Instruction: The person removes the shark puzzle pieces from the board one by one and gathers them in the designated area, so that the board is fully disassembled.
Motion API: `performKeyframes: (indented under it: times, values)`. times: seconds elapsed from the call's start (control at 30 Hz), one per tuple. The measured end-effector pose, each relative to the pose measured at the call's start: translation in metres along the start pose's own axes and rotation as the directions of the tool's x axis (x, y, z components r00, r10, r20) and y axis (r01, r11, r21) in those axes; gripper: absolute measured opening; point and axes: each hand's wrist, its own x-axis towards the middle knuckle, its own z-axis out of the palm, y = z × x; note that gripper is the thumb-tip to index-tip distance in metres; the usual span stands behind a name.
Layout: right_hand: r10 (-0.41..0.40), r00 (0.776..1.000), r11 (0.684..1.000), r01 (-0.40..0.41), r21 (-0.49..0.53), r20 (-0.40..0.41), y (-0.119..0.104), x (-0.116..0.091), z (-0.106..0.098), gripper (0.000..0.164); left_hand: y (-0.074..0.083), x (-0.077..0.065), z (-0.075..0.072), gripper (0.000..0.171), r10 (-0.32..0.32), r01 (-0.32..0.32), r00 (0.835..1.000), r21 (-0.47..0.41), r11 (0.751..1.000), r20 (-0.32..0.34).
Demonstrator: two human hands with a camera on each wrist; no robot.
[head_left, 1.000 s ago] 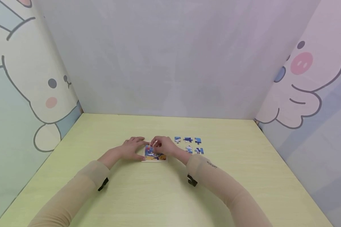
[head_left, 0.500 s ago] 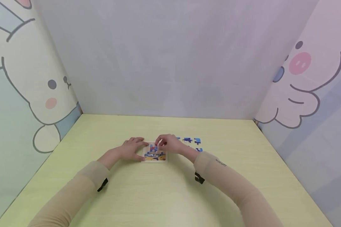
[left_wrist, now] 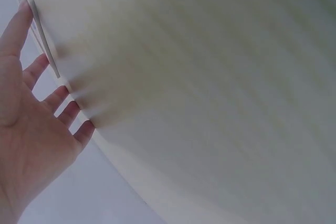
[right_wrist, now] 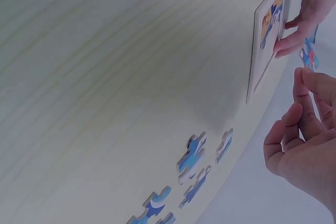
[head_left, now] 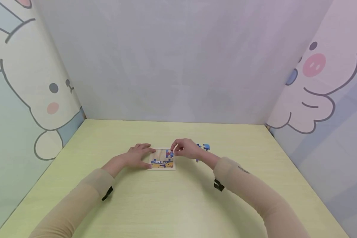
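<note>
My right hand (head_left: 188, 148) pinches a blue and red jigsaw piece (right_wrist: 308, 56) between thumb and forefinger. In the head view that piece (head_left: 169, 154) is lifted over the right part of a pale wooden puzzle tray (head_left: 163, 169). Joined pieces (head_left: 162, 164) of a blue and yellow picture fill the tray's near rows, and bare wood shows behind them. At the tray's left side lies my left hand (head_left: 138, 156), fingers spread. The left wrist view shows its thumb (left_wrist: 20, 22) on the tray's edge and the other fingertips on the table.
Several loose blue jigsaw pieces (right_wrist: 192, 156) lie on the table right of the tray, partly hidden in the head view behind my right hand. The pale yellow table (head_left: 166, 201) meets a grey back wall (head_left: 178, 82) and side walls with cartoon animals.
My right hand has drawn back to the right, carrying the pinched jigsaw piece from the tray's left side to its right side. My left hand keeps its place.
</note>
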Motion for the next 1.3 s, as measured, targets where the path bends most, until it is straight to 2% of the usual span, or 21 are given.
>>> performKeyframes:
  times: [0.3,0.47,0.6,1.0,1.3]
  values:
    - [-0.014,1.000,1.000,0.014,0.013,-0.009,0.019,-0.018,-0.011,0.012,0.000,0.000,0.000,0.076,-0.008,0.008,1.000,-0.004,1.000,0.011]
    - [0.004,1.000,0.999,-0.004,0.045,-0.012,0.028,-0.025,-0.015,0.011,-0.001,0.001,0.000,0.077,-0.019,0.019,1.000,0.000,1.000,0.019]
    - [0.024,1.000,0.999,-0.024,0.031,-0.015,0.033,-0.028,-0.017,0.011,-0.002,0.002,0.000,0.078,-0.020,0.020,1.000,0.010,1.000,0.019]
    - [0.083,0.996,0.996,-0.083,0.012,-0.016,0.050,-0.032,-0.013,0.010,-0.002,0.002,0.001,0.077,-0.016,0.015,1.000,0.011,1.000,0.023]
    - [0.070,0.997,0.998,-0.070,-0.007,-0.024,0.053,-0.031,-0.013,0.009,-0.002,0.002,0.002,0.076,-0.025,0.025,0.999,0.005,1.000,0.024]
